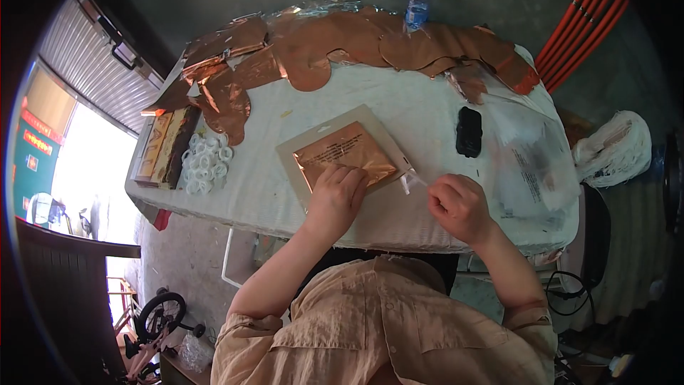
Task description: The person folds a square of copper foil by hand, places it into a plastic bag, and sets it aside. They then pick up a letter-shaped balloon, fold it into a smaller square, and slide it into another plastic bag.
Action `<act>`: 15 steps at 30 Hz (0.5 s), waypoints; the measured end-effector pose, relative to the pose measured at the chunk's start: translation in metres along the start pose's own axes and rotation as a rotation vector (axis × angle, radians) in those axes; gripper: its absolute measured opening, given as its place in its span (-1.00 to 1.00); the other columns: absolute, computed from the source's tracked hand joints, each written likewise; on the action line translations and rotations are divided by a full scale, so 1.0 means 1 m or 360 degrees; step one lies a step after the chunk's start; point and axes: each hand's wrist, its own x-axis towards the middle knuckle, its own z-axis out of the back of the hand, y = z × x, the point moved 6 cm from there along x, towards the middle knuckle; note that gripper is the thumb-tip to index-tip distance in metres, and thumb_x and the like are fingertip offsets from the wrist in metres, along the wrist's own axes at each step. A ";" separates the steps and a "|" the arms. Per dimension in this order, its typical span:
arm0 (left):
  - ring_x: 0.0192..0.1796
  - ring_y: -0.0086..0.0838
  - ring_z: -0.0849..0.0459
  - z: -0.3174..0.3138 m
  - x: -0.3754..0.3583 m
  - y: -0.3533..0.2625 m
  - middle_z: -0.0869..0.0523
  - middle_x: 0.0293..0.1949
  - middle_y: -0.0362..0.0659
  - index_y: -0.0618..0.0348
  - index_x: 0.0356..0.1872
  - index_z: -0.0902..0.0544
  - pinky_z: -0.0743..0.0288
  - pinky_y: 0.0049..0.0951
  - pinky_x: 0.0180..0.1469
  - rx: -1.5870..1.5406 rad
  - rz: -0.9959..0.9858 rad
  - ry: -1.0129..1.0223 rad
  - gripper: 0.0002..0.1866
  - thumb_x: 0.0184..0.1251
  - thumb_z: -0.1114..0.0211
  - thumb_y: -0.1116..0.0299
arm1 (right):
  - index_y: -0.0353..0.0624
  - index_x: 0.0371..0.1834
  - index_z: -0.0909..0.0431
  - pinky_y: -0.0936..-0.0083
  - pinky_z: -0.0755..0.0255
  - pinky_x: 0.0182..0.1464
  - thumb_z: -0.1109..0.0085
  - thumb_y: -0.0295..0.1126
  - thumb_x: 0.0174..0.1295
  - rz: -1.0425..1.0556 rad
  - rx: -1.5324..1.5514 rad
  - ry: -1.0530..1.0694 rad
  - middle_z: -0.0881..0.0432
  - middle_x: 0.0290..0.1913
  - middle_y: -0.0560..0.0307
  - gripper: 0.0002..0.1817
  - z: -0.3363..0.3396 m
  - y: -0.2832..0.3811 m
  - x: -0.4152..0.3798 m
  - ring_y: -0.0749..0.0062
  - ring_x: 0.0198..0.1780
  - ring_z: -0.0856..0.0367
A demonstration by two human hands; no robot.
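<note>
A flat packet (370, 146) lies tilted on the white-covered table, a grey card with a hanging slot and a copper-coloured foil sheet with dark print, under clear film. My left hand (338, 198) presses on its lower part, fingers bent and close together, fingertips against the foil. At the packet's right corner, a thin clear plastic strip (411, 180) stretches away towards my right hand (458, 207). That hand is closed in a pinch on the strip's end, just above the table. What lies inside its fingers is mostly hidden.
Copper-coloured foil sheets (310, 43) cover the far edge, with a water bottle (417, 6) there. White rings (206, 162) and stacked packs (165, 146) sit left. A black phone (469, 132) and clear plastic bags (531, 164) lie right.
</note>
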 end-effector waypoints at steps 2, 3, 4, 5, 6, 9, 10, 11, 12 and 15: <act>-0.24 -0.19 -0.59 0.000 0.000 0.000 -0.67 -0.36 -0.09 0.24 -0.30 -0.63 -0.47 -0.28 -0.14 0.0005 -0.0012 -0.0022 -0.91 0.16 -0.29 0.51 | -0.18 -0.48 -0.47 0.36 -0.49 -0.28 -0.26 -0.62 -0.15 -0.0011 -0.0025 -0.0023 -0.48 -0.42 0.12 -0.82 0.000 -0.002 -0.001 0.20 -0.39 -0.56; -0.24 -0.19 -0.59 0.001 0.000 -0.001 -0.66 -0.36 -0.09 0.24 -0.31 -0.63 -0.47 -0.28 -0.14 0.0006 -0.0034 -0.0044 -0.91 0.16 -0.29 0.51 | -0.18 -0.48 -0.47 0.36 -0.49 -0.28 -0.26 -0.62 -0.15 -0.0007 -0.0019 -0.0018 -0.48 -0.42 0.12 -0.82 -0.002 -0.003 -0.001 0.20 -0.39 -0.56; -0.24 -0.19 -0.59 0.001 0.000 -0.001 -0.66 -0.36 -0.09 0.24 -0.31 -0.63 -0.47 -0.28 -0.14 0.0010 -0.0024 -0.0047 -0.91 0.16 -0.29 0.51 | -0.19 -0.45 -0.48 0.36 -0.49 -0.30 -0.25 -0.64 -0.13 0.0006 -0.0020 0.0002 -0.52 -0.41 0.11 -0.81 -0.006 -0.005 0.000 0.19 -0.38 -0.57; -0.24 -0.20 -0.59 0.001 0.000 -0.001 -0.66 -0.36 -0.09 0.25 -0.31 -0.62 -0.47 -0.28 -0.14 0.0025 -0.0028 -0.0030 -0.90 0.15 -0.30 0.51 | -0.21 -0.42 -0.50 0.35 -0.49 -0.32 -0.25 -0.65 -0.12 0.0016 -0.0020 0.0020 -0.55 -0.39 0.10 -0.81 -0.010 -0.006 0.001 0.17 -0.38 -0.59; -0.24 -0.20 -0.59 0.001 0.000 -0.001 -0.66 -0.35 -0.10 0.25 -0.31 -0.62 -0.47 -0.28 -0.14 0.0040 -0.0035 -0.0012 -0.90 0.15 -0.30 0.51 | -0.21 -0.42 -0.50 0.35 -0.49 -0.32 -0.25 -0.65 -0.12 0.0019 -0.0014 0.0022 -0.55 -0.39 0.10 -0.81 -0.013 -0.007 0.003 0.17 -0.38 -0.59; -0.24 -0.21 -0.59 0.000 0.000 -0.001 -0.66 -0.34 -0.10 0.24 -0.31 -0.63 -0.47 -0.29 -0.14 0.0051 -0.0050 0.0006 -0.90 0.13 -0.31 0.51 | -0.22 -0.45 -0.47 0.34 -0.48 -0.30 -0.23 -0.61 -0.05 0.0072 -0.0049 0.0164 -0.53 -0.38 0.10 -0.86 -0.029 -0.010 0.012 0.16 -0.36 -0.58; -0.24 -0.21 -0.59 0.000 0.000 -0.001 -0.66 -0.34 -0.10 0.24 -0.31 -0.63 -0.47 -0.29 -0.14 0.0052 -0.0047 0.0009 -0.90 0.13 -0.31 0.51 | -0.21 -0.47 -0.46 0.33 -0.47 -0.30 -0.23 -0.59 -0.03 0.0102 -0.0077 0.0202 -0.51 -0.38 0.10 -0.88 -0.036 -0.011 0.014 0.16 -0.35 -0.57; -0.24 -0.22 -0.59 0.000 0.000 -0.001 -0.66 -0.34 -0.11 0.23 -0.32 -0.63 -0.47 -0.30 -0.13 0.0052 -0.0055 0.0010 -0.90 0.12 -0.31 0.51 | -0.21 -0.49 -0.44 0.31 -0.46 -0.29 -0.22 -0.57 0.00 0.0132 -0.0105 0.0240 -0.50 -0.38 0.10 -0.88 -0.041 -0.012 0.016 0.16 -0.35 -0.57; -0.23 -0.23 -0.59 0.000 0.000 -0.001 -0.66 -0.34 -0.13 0.23 -0.33 -0.63 -0.48 -0.30 -0.13 0.0052 -0.0063 0.0010 -0.90 0.11 -0.32 0.51 | -0.21 -0.49 -0.44 0.31 -0.46 -0.29 -0.22 -0.57 0.00 0.0132 -0.0103 0.0241 -0.50 -0.38 0.10 -0.88 -0.045 -0.015 0.019 0.16 -0.35 -0.57; -0.23 -0.25 -0.59 0.000 0.000 -0.005 -0.66 -0.34 -0.15 0.22 -0.35 -0.63 -0.48 -0.32 -0.12 0.0071 -0.0122 0.0013 -0.90 0.08 -0.33 0.51 | -0.19 -0.52 -0.42 0.30 -0.46 -0.30 -0.24 -0.54 -0.01 0.0108 -0.0110 0.0284 -0.48 -0.40 0.10 -0.85 -0.056 -0.023 0.024 0.17 -0.36 -0.57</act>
